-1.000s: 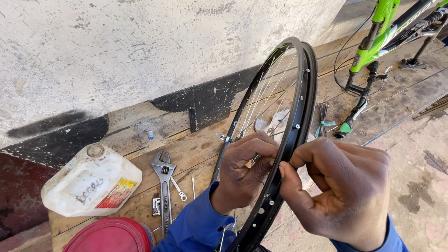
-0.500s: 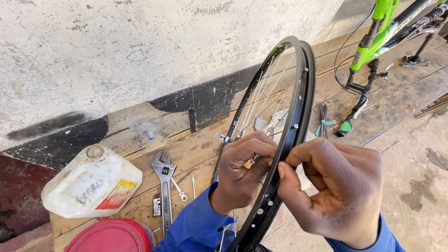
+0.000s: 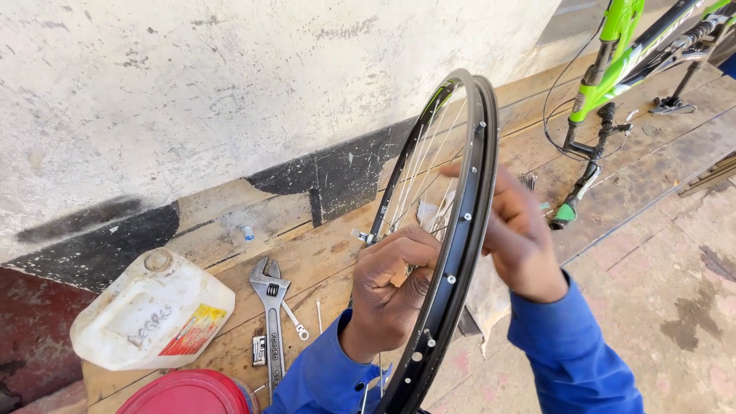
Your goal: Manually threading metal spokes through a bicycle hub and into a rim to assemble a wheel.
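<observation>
A black bicycle wheel rim [image 3: 464,218] with thin silver spokes [image 3: 418,165] stands upright in front of me. My left hand [image 3: 391,282] is on the rim's left side, fingers curled around a spoke close to the rim's inner edge. My right hand [image 3: 523,239] is on the rim's right side, partly hidden behind it. Its fingers reach toward the spokes and are blurred, so its grip is unclear. Both arms wear blue sleeves [image 3: 571,360].
On the wooden planks [image 3: 322,253] lie a white plastic jerrycan [image 3: 149,314], an adjustable wrench [image 3: 271,300], a small spanner [image 3: 294,320] and a red round lid [image 3: 185,395]. A green bicycle frame [image 3: 613,65] stands at the right. A rough white wall [image 3: 230,84] runs behind.
My right hand has left the rim's near edge and gone up behind the rim on its right side. My left hand stays on the spoke. The view has shifted slightly.
</observation>
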